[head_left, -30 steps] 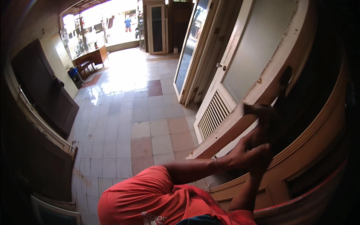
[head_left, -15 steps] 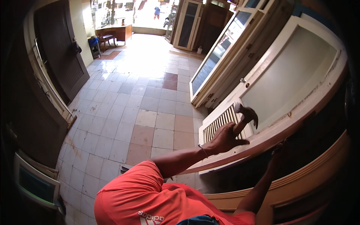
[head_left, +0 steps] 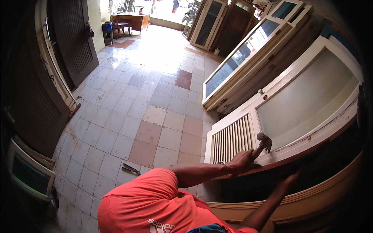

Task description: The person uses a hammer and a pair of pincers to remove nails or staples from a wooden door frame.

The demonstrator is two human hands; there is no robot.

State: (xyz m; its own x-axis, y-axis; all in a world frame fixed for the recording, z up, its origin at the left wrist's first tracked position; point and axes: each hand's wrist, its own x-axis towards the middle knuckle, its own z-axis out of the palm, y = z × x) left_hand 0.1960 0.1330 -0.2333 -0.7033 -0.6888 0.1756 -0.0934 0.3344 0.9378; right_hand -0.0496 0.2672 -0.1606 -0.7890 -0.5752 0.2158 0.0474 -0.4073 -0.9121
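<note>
My left hand (head_left: 240, 162), with a bracelet at its wrist, is closed round the handle of a claw hammer (head_left: 264, 141). The hammer's head stands over the near side of a white door (head_left: 254, 116), by the corner where its slatted panel (head_left: 232, 138) meets the frosted glass pane (head_left: 309, 99). Whether the head touches the wood I cannot tell. Past the door's near edge, over a dark gap, my right hand (head_left: 289, 180) is smeared by motion; its fingers do not show clearly.
A dark tool with two long arms (head_left: 131, 169) lies on the tiled floor (head_left: 112, 145). Behind the white door leans a stack of glazed frames (head_left: 243, 58). Brown doors (head_left: 72, 39) line the left. A brown moulded wooden panel (head_left: 311, 190) lies close on my right.
The view has shifted, showing more of the slatted panel and the dark tool on the floor. The hammer has come down nearer the door's close edge. My right hand has moved and blurred.
</note>
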